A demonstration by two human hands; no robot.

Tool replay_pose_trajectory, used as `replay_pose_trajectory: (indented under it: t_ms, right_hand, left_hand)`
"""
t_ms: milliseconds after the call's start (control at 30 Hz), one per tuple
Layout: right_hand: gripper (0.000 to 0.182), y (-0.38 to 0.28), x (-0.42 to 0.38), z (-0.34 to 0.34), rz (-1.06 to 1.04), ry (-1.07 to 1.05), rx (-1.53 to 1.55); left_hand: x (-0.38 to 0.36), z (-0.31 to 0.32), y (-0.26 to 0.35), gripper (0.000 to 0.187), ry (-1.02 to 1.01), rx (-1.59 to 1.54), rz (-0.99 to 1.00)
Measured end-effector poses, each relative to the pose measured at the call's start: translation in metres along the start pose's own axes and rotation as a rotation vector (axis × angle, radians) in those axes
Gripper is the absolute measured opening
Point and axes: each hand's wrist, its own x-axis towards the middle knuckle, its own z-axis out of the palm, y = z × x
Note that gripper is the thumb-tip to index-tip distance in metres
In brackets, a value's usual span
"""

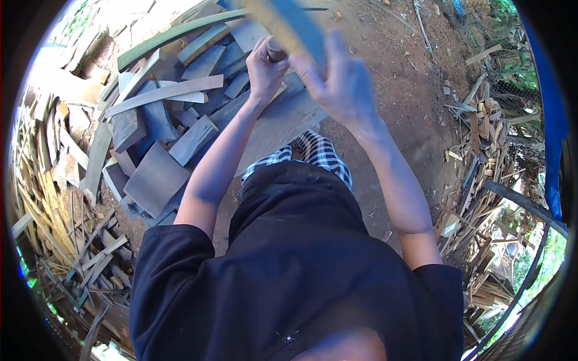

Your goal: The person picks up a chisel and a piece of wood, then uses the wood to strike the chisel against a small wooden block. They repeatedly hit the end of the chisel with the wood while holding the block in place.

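Observation:
My left hand (pixel 267 73) is closed around a brown, round handle-like piece (pixel 276 50); what it belongs to is hidden. My right hand (pixel 346 90), smeared by motion, has its thumb against the lower end of a wooden board (pixel 289 27). The board is raised and tilted, its long edge pale yellow and its face bluish in the shade. Its upper end leaves the picture at the top. Below both hands lies a wide flat slab (pixel 283 117) on the ground, in front of my checked trousers (pixel 322 153).
A heap of cut wood blocks and planks (pixel 155 179) lies at my left, with a long curved strip (pixel 180 37) across its far side. Thin offcuts (pixel 51 222) pile up farther left. More scraps (pixel 481 138) line the right, beside wire netting (pixel 512 78) and a blue sheet (pixel 545 120).

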Motion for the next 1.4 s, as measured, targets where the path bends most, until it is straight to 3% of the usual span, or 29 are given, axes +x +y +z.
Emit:
replay_pose_trajectory:
  t_ms: [33, 100, 200, 267, 367, 400, 500, 600, 800, 1033, 1400]
  right_hand:
    - [0.045, 0.005, -0.003, 0.005, 0.039, -0.140, -0.207]
    - [0.045, 0.012, 0.001, 0.005, 0.040, -0.099, -0.160]
    - [0.045, 0.012, -0.005, 0.007, 0.056, -0.104, -0.035]
    - [0.046, 0.015, -0.016, 0.011, 0.199, -0.082, 0.272]
    - [0.046, 0.026, -0.034, 0.014, 0.296, -0.060, 0.374]
    - [0.046, 0.030, -0.039, 0.014, 0.296, -0.056, 0.373]
    - [0.046, 0.045, -0.057, 0.018, 0.437, -0.124, 0.346]
    - [0.047, 0.060, -0.073, 0.024, 0.466, -0.093, 0.398]
    - [0.052, 0.070, -0.081, 0.027, 0.507, -0.031, 0.409]
    - [0.053, 0.069, -0.083, 0.029, 0.517, -0.073, 0.406]
    - [0.051, 0.068, -0.081, 0.028, 0.529, -0.149, 0.385]
  left_hand:
    - [0.000, 0.000, 0.004, 0.024, -0.006, -0.002, 0.015]
    - [-0.002, 0.004, 0.010, 0.018, -0.007, -0.116, -0.097]
    - [0.000, -0.001, 0.010, 0.013, -0.022, -0.250, -0.158]
    - [0.005, -0.009, -0.001, 0.011, -0.012, -0.311, -0.291]
    - [0.011, -0.033, -0.003, 0.014, 0.028, -0.441, -0.437]
    - [0.014, -0.038, -0.024, 0.017, 0.123, -0.471, -0.360]
    - [0.018, -0.057, -0.030, 0.018, 0.326, -0.550, -0.404]
    - [0.014, -0.072, -0.027, 0.017, 0.387, -0.713, -0.466]
    - [0.008, -0.068, -0.014, 0.019, 0.424, -0.686, -0.434]
    - [0.007, -0.063, -0.010, 0.020, 0.416, -0.721, -0.475]
    - [-0.010, -0.046, -0.002, 0.018, 0.419, -0.591, -0.354]
